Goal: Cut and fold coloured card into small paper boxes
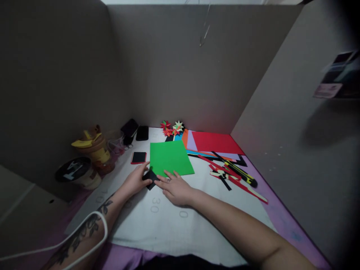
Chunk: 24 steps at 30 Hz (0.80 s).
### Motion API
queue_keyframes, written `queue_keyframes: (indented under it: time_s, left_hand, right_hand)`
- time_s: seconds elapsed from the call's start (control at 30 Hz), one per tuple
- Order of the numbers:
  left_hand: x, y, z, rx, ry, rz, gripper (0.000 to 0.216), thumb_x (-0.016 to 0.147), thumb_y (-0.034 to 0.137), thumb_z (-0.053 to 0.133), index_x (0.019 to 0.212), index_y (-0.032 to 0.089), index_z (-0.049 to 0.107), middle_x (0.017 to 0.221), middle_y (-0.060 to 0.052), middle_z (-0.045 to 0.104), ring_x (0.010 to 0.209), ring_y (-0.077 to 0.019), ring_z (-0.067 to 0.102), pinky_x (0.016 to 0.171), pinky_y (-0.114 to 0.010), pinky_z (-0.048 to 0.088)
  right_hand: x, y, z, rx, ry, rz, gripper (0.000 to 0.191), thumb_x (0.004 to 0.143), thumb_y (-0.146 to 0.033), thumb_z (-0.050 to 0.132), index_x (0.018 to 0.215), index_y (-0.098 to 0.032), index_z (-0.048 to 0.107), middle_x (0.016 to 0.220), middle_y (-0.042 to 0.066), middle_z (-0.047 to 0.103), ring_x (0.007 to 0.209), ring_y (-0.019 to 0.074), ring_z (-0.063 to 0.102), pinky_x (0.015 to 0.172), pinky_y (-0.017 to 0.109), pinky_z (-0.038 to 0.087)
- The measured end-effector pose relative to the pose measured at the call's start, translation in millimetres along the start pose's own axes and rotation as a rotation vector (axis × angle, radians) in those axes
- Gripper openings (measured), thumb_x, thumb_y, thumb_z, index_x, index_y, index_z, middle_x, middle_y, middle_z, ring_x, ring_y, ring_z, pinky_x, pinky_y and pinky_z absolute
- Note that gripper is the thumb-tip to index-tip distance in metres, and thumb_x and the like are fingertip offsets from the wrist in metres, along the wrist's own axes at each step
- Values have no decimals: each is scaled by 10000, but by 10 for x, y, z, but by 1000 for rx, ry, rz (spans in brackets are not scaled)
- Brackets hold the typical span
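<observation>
A small black paper square [150,179] lies turned like a diamond on the white mat, its upper part close against the green paper sheet [171,157]. My left hand [136,180] is at its left side, the thumb on the black paper and the index finger stretched up beside the green sheet's left edge. My right hand [177,189] lies flat with fingers spread, some tips on the green sheet's lower edge and others at the right side of the black square. Left of the green sheet sits a small stack of black and red paper squares [138,157].
A yellow-black utility knife [239,172] lies among red, black and cream paper strips [225,176] at right. Coloured sheets [216,142] and folded paper stars [177,126] are behind. Tubs [91,176] and a phone [142,133] stand left. A white cable [105,225] crosses my left forearm.
</observation>
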<state>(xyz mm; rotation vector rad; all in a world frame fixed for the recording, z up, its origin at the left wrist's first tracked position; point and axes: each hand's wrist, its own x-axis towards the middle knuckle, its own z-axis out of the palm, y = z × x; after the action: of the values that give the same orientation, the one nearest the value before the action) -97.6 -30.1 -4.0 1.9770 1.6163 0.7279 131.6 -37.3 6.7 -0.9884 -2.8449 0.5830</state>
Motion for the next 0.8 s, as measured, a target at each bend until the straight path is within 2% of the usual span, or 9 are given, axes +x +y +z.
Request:
queue_keyframes:
  time_s: [0.13, 0.23, 0.3, 0.4, 0.47, 0.53, 0.63, 0.7, 0.8]
  left_hand:
    - [118, -11, -229, -157, 105, -155, 561, 703, 317, 600, 1220, 109, 536, 774, -22, 641, 674, -167, 620, 614, -270, 493]
    - [325, -64, -481, -115, 365, -275, 522, 759, 380, 561, 1186, 80, 550, 772, -54, 655, 654, -180, 630, 573, -264, 486]
    - [465, -90, -622, 87, 426, -309, 439, 794, 313, 533, 1165, 79, 561, 856, -99, 678, 752, -205, 657, 637, -278, 507]
    - [565, -38, -681, 428, 352, -264, 359, 808, 220, 516, 1112, 43, 588, 968, -206, 667, 940, -310, 638, 797, -399, 500]
    - [537, 67, -572, 495, 319, -169, 372, 836, 208, 480, 1151, 30, 569, 1133, -268, 605, 1087, -368, 565, 899, -495, 441]
    - [456, 198, -352, 489, 239, -33, 378, 870, 216, 445, 1202, 73, 555, 1271, -224, 552, 1186, -331, 506, 985, -478, 395]
    - [296, 358, 51, 445, -34, 205, 419, 881, 287, 478, 1287, 197, 534, 1361, -72, 537, 1272, -210, 458, 1050, -319, 369]
    - [194, 403, 244, 487, -275, 361, 564, 913, 397, 417, 1419, 150, 381, 1482, -117, 379, 1378, -262, 309, 1092, -410, 309]
    - [72, 392, 316, 585, -403, 422, 656, 934, 482, 329, 1476, 118, 257, 1535, -150, 224, 1418, -292, 198, 1106, -468, 248]
  right_hand:
    - [-16, -5, 13, -14, 33, 0, 555, 915, -312, 376, 1464, -277, 297, 1539, 37, 268, 1420, 315, 171, 1111, 596, 149]
    - [-14, -8, 18, -20, 50, -6, 545, 912, -315, 389, 1450, -253, 330, 1531, 63, 285, 1413, 316, 196, 1103, 600, 174]
    - [-18, -1, 17, -22, 57, -12, 536, 912, -318, 388, 1442, -247, 346, 1527, 65, 296, 1412, 317, 200, 1097, 603, 190]
    - [-43, 25, 15, -21, 62, -16, 536, 914, -332, 386, 1438, -221, 356, 1522, 74, 303, 1410, 320, 207, 1104, 592, 192]
    - [-63, 50, 18, -11, 69, -11, 569, 908, -358, 408, 1446, -187, 341, 1525, 94, 290, 1412, 320, 202, 1115, 569, 195]
    - [-74, 72, 30, -2, 93, 17, 601, 909, -373, 407, 1456, -144, 314, 1532, 114, 266, 1421, 314, 174, 1127, 541, 195]
    - [-71, 87, 62, -19, 124, 92, 618, 928, -390, 355, 1460, -82, 290, 1535, 146, 237, 1429, 317, 131, 1140, 519, 175]
    - [-83, 91, 83, -38, 124, 132, 641, 932, -415, 337, 1466, -67, 273, 1537, 157, 222, 1427, 330, 130, 1140, 518, 170]
    - [-177, 120, 92, -58, 115, 198, 652, 924, -425, 356, 1471, -81, 270, 1537, 144, 228, 1422, 337, 152, 1137, 498, 186]
